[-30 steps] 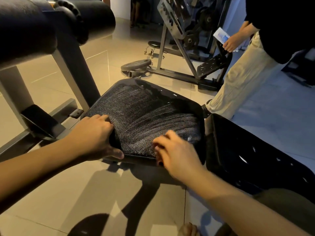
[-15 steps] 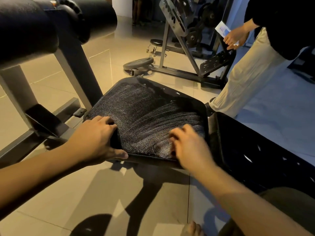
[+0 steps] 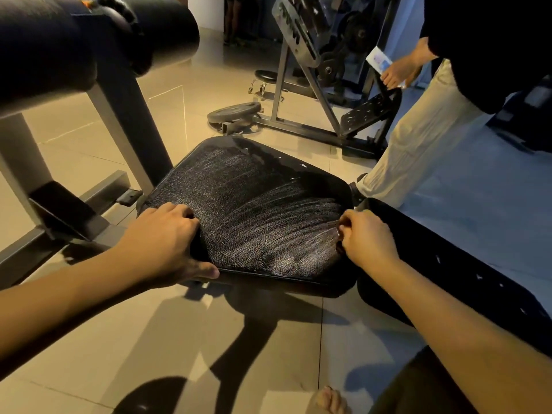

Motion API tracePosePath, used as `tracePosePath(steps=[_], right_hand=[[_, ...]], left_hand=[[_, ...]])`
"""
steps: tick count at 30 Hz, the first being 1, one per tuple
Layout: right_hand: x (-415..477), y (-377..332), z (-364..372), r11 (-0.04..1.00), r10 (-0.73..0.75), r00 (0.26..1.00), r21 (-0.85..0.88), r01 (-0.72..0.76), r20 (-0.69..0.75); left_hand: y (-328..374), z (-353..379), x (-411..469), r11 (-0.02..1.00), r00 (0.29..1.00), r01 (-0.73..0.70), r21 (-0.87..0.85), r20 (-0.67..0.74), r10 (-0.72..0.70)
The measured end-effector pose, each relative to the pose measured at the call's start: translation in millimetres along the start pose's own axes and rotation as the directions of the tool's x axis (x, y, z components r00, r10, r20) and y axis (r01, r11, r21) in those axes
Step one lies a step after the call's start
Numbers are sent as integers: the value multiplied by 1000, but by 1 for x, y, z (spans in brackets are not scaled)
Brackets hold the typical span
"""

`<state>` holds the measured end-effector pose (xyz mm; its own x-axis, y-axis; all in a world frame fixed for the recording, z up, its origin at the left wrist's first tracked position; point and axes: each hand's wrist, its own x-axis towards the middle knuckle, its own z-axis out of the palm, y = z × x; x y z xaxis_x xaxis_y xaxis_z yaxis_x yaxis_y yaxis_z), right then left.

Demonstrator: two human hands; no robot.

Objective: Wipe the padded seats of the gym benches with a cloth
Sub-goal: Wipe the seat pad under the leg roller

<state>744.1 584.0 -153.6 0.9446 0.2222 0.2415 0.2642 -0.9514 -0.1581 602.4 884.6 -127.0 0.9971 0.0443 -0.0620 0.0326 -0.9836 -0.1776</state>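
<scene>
At centre of the head view: black padded bench seat, set low over beige floor tiles. Its surface carries pale wet streaks that fan toward the right edge, while the far strip looks dark and unstreaked.

Judgement: wiping of this seat is the step in hand and looks mostly done, with the stroke now at the right edge, beside the gap to the long black back pad. The next move probably calls for a pass along the far strip and corners, pressing down evenly while the seat is braced. The back pad would follow; it shows glints only, no streaks.

Left hand: clamped on the seat's near-left corner, fingers curled over the top, thumb lying along the near rim. Reads as a bracing grip.

Right hand: knuckles up, fingers bunched tight at the seat's right edge, touching the padding.

Cloth: not clearly seen. A small dark scrap below the fingertips may be it, so I cannot tell what this hand holds.
</scene>
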Motion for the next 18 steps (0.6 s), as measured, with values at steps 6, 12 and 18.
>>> tracePosePath(steps=[6,12,18], right_hand=[[-69,-57,0,876,-462,885,191,443,63],[21,18,10,994,-50,999,-100,51,13],[-27,-56,9,910,-392,920,147,388,3]], left_hand=[[-2,2,2,1000,1000,0,8,-5,0],[-2,5,2,1000,1000,7,-2,-21,-7],[-4,8,5,1000,1000,-9,-7,-21,9]])
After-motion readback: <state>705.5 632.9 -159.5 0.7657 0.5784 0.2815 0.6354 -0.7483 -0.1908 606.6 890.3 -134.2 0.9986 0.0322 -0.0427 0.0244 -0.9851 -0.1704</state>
